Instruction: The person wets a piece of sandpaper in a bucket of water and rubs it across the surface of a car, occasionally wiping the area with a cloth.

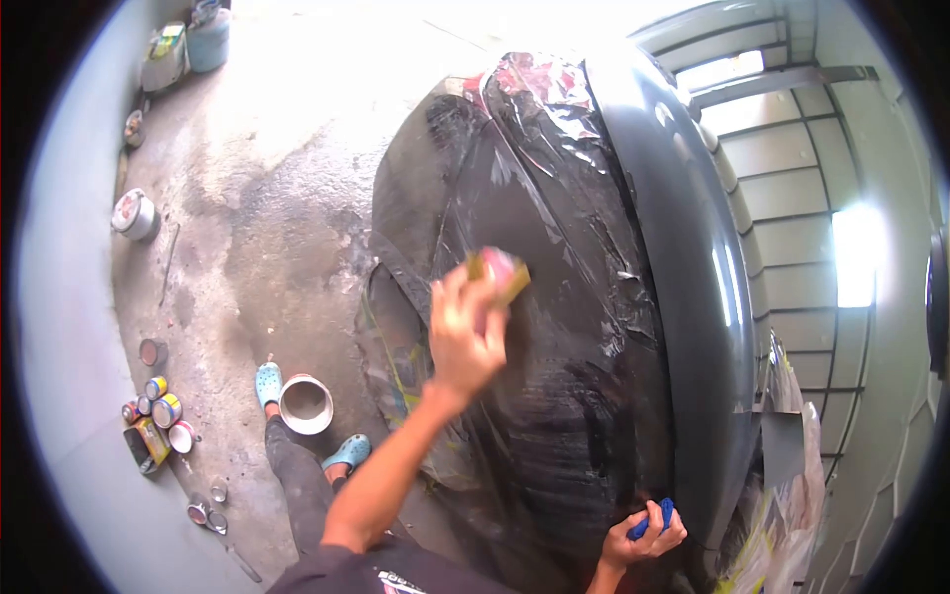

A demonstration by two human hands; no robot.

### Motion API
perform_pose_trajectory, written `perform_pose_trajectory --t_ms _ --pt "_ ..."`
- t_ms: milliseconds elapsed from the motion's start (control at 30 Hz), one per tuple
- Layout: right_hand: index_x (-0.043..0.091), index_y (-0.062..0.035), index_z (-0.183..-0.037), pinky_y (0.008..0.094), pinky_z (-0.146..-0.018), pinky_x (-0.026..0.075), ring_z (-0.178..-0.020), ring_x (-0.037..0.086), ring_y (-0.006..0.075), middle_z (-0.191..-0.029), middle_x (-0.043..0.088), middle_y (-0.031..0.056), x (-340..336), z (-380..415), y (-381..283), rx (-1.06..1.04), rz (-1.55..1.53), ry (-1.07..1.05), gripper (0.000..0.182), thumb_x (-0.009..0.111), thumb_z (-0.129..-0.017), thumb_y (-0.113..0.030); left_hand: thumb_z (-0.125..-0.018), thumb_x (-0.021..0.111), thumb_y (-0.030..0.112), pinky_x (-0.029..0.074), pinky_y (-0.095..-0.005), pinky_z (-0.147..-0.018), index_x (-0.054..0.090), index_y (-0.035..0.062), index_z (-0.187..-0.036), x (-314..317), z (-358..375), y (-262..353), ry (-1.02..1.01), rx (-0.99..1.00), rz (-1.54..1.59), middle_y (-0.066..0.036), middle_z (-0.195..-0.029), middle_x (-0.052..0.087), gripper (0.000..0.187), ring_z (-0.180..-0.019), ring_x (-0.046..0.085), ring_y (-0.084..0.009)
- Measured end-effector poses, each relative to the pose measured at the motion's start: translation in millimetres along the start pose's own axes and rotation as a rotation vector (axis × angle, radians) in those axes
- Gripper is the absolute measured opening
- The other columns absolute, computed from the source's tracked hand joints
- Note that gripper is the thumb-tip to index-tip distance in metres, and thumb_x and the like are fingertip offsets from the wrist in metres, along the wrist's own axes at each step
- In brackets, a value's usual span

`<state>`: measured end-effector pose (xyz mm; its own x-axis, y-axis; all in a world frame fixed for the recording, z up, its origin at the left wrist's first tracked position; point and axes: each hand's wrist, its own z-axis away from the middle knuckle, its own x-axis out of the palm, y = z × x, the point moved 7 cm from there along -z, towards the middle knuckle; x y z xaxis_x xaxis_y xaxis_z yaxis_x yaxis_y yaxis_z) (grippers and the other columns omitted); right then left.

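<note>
My left hand (465, 332) is raised over the dark, film-covered car surface (544, 396), its fingers closed round a blurred yellow and pink block (502, 275). Whether the block touches the surface cannot be made out. At the lower right, my right hand (643, 538) grips a bunched blue cloth (653, 522) near the lower end of the glossy dark body panel (693, 247). Crumpled clear and reddish film (554, 84) lies at the far end of the covered part.
A white bucket (306, 426) stands on the concrete floor (287, 238) between my blue clogs (346, 452). Cans (167, 408) are grouped along the left wall, with a white pail (134, 214) farther up. Loose plastic sheeting (787, 475) hangs at the right.
</note>
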<state>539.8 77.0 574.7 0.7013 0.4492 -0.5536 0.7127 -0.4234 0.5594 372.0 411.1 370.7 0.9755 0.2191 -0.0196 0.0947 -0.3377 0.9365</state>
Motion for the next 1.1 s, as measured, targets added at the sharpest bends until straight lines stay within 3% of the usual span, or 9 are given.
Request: perform_pose_trajectory --t_ms 100,200,267,367,467,667,800,900,1100 --pt "0.073 -0.0096 -0.103 0.0536 -0.092 0.048 -0.103 0.062 0.0387 -0.114 0.067 0.0174 -1.9 6.1 2.6 0.015 -0.014 -0.003 0.012 0.064 -0.097 -0.013 -0.089 0.076 0.003 0.044 -0.0573 -0.114 0.070 0.0044 -0.126 8.8 -30.8 -20.2 0.015 -0.101 0.045 -0.023 -0.135 0.068 0.037 -0.130 0.061 -0.0442" --pt "0.074 -0.0095 -0.102 0.0536 -0.092 0.048 -0.102 0.062 0.0388 -0.112 0.067 0.0176 1.3 3.4 2.6 0.023 -0.026 0.016 0.012 0.065 -0.097 -0.016 -0.086 0.078 0.003 0.044 -0.0574 -0.115 0.071 0.0058 -0.129 -4.7 44.2 10.3 -0.037 -0.031 0.016 -0.023 -0.140 0.067 0.044 -0.131 0.062 -0.0453" --pt "0.074 -0.0097 -0.102 0.0537 -0.091 0.048 -0.101 0.062 0.0388 -0.112 0.067 0.0174 -0.4 4.4 3.1 0.022 -0.025 0.008 0.012 0.065 -0.097 -0.016 -0.082 0.076 0.002 0.044 -0.0583 -0.116 0.074 0.0046 -0.125 -8.9 96.1 33.1 -0.095 -0.152 0.076 -0.023 -0.139 0.068 0.043 -0.128 0.064 -0.0465" --pt "0.072 -0.0114 -0.102 0.0535 -0.090 0.048 -0.100 0.062 0.0378 -0.109 0.066 0.0161 0.6 3.4 2.3 0.023 -0.016 0.027 0.011 0.063 -0.098 -0.017 -0.081 0.077 0.001 0.047 -0.0537 -0.113 0.072 0.0038 -0.127 -7.2 52.2 21.1 -0.069 0.034 -0.008 -0.025 -0.138 0.067 0.046 -0.123 0.064 -0.0460" --pt "0.072 -0.0121 -0.102 0.0530 -0.088 0.048 -0.098 0.062 0.0372 -0.108 0.066 0.0155 -1.0 1.0 -0.2 0.017 -0.005 0.027 0.011 0.063 -0.099 -0.018 -0.084 0.075 0.002 0.045 -0.0562 -0.115 0.070 0.0054 -0.125 5.6 -24.2 -19.6 -0.069 -0.121 0.069 -0.023 -0.143 0.065 0.041 -0.127 0.063 -0.0465" --pt "0.072 -0.0119 -0.102 0.0525 -0.088 0.048 -0.097 0.062 0.0374 -0.108 0.066 0.0158 -0.9 3.4 2.5 0.016 -0.009 0.029 0.012 0.063 -0.099 -0.019 -0.083 0.076 0.002 0.051 -0.0551 -0.110 0.072 0.0045 -0.121 -11.3 91.4 37.6 -0.110 -0.091 0.093 -0.023 -0.134 0.069 0.038 -0.120 0.065 -0.0441" --pt "0.072 -0.0116 -0.102 0.0525 -0.087 0.048 -0.097 0.062 0.0373 -0.108 0.067 0.0158 -1.1 -0.2 -0.5 0.010 0.001 0.018 0.012 0.063 -0.099 -0.019 -0.084 0.074 0.001 0.050 -0.0530 -0.107 0.070 0.0043 -0.123 -8.2 21.3 11.8 -0.036 0.067 -0.022 -0.024 -0.130 0.069 0.039 -0.117 0.064 -0.0444" --pt "0.072 -0.0115 -0.102 0.0526 -0.087 0.047 -0.096 0.062 0.0369 -0.108 0.067 0.0158 -1.7 0.6 -0.7 0.015 0.002 0.028 0.013 0.063 -0.099 -0.020 -0.087 0.072 -0.002 0.048 -0.0555 -0.104 0.068 0.0045 -0.127 1.5 -29.0 -23.2 0.010 -0.051 -0.004 -0.023 -0.128 0.066 0.041 -0.115 0.062 -0.0447" --pt "0.072 -0.0113 -0.103 0.0525 -0.087 0.047 -0.097 0.061 0.0369 -0.108 0.066 0.0163 0.4 2.8 2.1 0.002 -0.003 0.023 0.013 0.062 -0.099 -0.018 -0.082 0.077 0.001 0.050 -0.0572 -0.109 0.071 0.0055 -0.128 -11.4 84.9 26.0 -0.137 -0.056 0.034 -0.026 -0.138 0.066 0.046 -0.122 0.064 -0.0478"
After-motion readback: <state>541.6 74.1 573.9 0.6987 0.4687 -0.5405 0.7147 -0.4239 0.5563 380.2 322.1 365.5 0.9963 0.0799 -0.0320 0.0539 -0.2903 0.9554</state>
